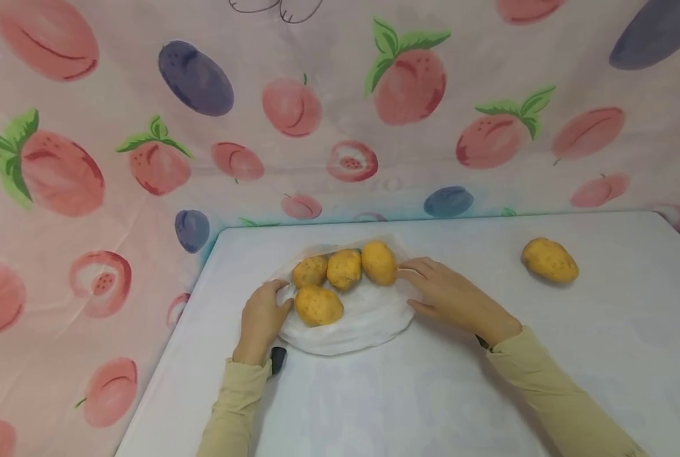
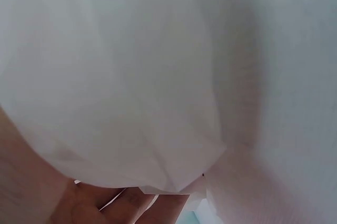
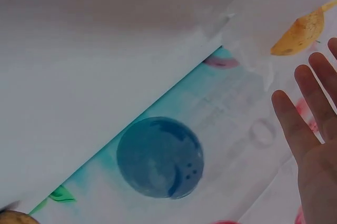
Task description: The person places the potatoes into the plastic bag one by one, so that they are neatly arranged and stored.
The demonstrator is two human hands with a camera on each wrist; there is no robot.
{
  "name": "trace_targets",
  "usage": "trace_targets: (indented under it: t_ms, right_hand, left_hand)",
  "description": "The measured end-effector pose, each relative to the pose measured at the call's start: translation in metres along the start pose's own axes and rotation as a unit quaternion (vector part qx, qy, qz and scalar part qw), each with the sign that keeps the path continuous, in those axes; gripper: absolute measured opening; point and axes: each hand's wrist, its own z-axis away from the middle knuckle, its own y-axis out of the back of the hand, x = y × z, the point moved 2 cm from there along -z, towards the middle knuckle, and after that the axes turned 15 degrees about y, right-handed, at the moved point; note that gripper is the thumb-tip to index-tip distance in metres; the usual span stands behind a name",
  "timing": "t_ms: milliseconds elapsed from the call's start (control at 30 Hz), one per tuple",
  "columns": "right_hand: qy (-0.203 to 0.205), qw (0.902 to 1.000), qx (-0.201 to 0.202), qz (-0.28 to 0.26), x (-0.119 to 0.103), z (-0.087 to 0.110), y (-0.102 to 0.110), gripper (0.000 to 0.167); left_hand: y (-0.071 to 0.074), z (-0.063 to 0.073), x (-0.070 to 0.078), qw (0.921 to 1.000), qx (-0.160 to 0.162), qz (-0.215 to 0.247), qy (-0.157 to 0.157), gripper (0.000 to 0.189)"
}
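Observation:
Several yellow potatoes lie together on a white plastic bag spread on the table. At the bag's left edge is my left hand, thumb and fingers apart and loosely bent, next to the nearest potato. In the left wrist view, the whitish plastic hides much of that hand. My right hand reaches in from the right, close to the rightmost potato. The right wrist view shows its fingers straight and spread, holding nothing.
A single potato sits apart on the right side of the white table. Behind and to the left hangs a pink cloth printed with fruit. Dark straps show at both wrists.

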Motion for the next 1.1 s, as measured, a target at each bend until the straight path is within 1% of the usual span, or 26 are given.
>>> trace_targets:
  t_ms: [167,300,467,567,867,1100]
  right_hand:
    - [-0.023,0.9996,0.007,-0.011,0.005,0.015,0.002,0.05]
    - [-0.038,0.9991,0.004,-0.016,0.009,0.025,0.005,0.048]
    - [-0.058,0.9983,-0.007,-0.008,0.014,0.039,0.007,0.048]
    - [-0.065,0.9978,-0.011,0.006,0.017,0.048,0.007,0.049]
    - [-0.069,0.9972,0.007,0.027,0.027,0.071,0.013,0.053]
    - [-0.093,0.9949,0.017,0.034,0.043,0.091,0.017,0.058]
  left_hand:
    - [0.0,0.0,0.001,0.9999,0.008,-0.006,-0.002,0.041]
    - [0.0,-0.001,0.002,0.9999,0.007,-0.01,0.001,0.041]
    - [0.0,0.0,0.002,0.9998,0.006,-0.015,0.007,0.042]
    - [-0.001,0.0,0.001,0.9998,0.008,-0.017,0.008,0.042]
    - [-0.001,0.001,0.001,0.9998,0.009,-0.016,0.008,0.041]
    - [-0.001,0.0,0.001,0.9998,0.004,-0.018,0.008,0.042]
